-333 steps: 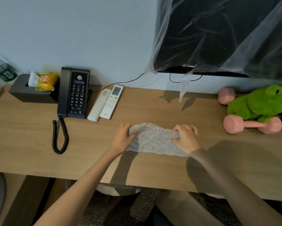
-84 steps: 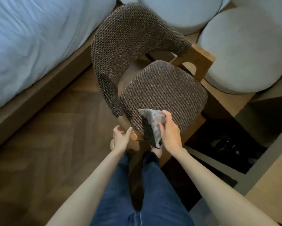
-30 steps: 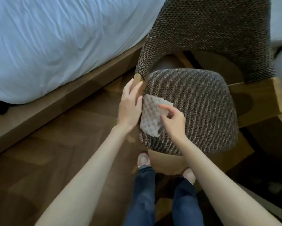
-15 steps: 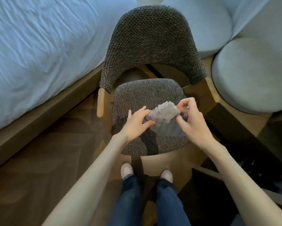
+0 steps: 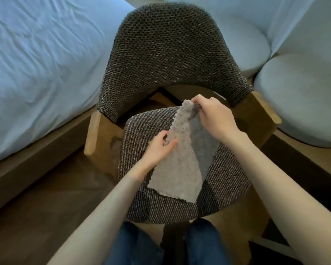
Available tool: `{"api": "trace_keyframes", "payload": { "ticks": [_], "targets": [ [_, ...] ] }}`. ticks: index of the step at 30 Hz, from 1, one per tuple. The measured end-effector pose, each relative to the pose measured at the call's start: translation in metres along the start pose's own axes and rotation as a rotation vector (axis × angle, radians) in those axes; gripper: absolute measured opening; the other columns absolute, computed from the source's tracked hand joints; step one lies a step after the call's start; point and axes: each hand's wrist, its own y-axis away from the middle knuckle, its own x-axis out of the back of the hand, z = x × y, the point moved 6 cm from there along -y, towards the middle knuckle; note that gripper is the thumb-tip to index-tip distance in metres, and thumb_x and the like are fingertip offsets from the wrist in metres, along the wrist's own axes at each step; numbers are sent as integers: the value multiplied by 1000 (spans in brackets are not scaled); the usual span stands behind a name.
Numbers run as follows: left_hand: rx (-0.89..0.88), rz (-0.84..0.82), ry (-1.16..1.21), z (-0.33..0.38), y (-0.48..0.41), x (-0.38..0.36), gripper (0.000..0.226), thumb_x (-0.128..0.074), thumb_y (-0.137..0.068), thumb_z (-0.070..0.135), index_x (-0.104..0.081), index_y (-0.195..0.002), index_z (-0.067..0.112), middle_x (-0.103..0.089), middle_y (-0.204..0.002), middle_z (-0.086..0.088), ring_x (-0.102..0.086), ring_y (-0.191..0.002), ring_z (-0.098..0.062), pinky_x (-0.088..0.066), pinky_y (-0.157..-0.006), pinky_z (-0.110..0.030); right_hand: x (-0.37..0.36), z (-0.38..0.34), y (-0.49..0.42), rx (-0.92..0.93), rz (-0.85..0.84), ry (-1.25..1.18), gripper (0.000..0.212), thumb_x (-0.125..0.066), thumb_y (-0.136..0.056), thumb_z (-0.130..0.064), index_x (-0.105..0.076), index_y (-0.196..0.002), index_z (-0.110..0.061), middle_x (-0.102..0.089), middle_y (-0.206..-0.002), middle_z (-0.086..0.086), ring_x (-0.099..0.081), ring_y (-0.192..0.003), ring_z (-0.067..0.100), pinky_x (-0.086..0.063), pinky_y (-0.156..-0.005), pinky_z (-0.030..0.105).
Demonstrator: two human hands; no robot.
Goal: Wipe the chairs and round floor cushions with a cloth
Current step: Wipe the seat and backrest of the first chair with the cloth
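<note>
A brown woven chair [image 5: 224, 188] with a curved backrest and wooden arms stands right in front of me. Over its seat hangs a grey fluffy cloth [image 5: 182, 169], spread out flat. My right hand [image 5: 214, 117] pinches the cloth's top corner. My left hand [image 5: 159, 148] holds its left edge between thumb and fingers. Two pale round floor cushions sit to the right of the chair, a near cushion [image 5: 304, 98] and a far cushion [image 5: 243, 33] behind the backrest.
A bed with a pale blue sheet [image 5: 36, 60] on a wooden frame runs along the left. Dark wooden floor [image 5: 36, 217] lies between the bed and the chair. My legs in blue jeans [image 5: 134, 245] stand at the seat's front edge.
The cloth was bunched between both hands half a second ago; now it is spread open. My right hand has risen toward the backrest. The view has moved closer to the chair.
</note>
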Motion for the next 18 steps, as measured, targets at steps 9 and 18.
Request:
{"api": "trace_keyframes", "payload": {
  "ticks": [9,18],
  "targets": [
    [-330,321,-315,-103,-52,-8,34,-65,-90,22,-60,-123,23,-66,-94,14,-55,-72,15,-43,-64,-2,-123,21,46,198,56,-154,30,-55,-92,-18,-54,-121,-28,-66,-97,-9,-60,-78,10,-39,-58,27],
    [-453,326,-401,-112,-56,1,33,-55,-92,8,-61,-123,21,-64,-113,9,-58,-97,-1,-41,-77,-5,-164,24,105,296,-117,-633,37,-66,-83,-6,-60,-117,-19,-65,-91,-14,-63,-60,5,-44,-52,12]
  ]
}}
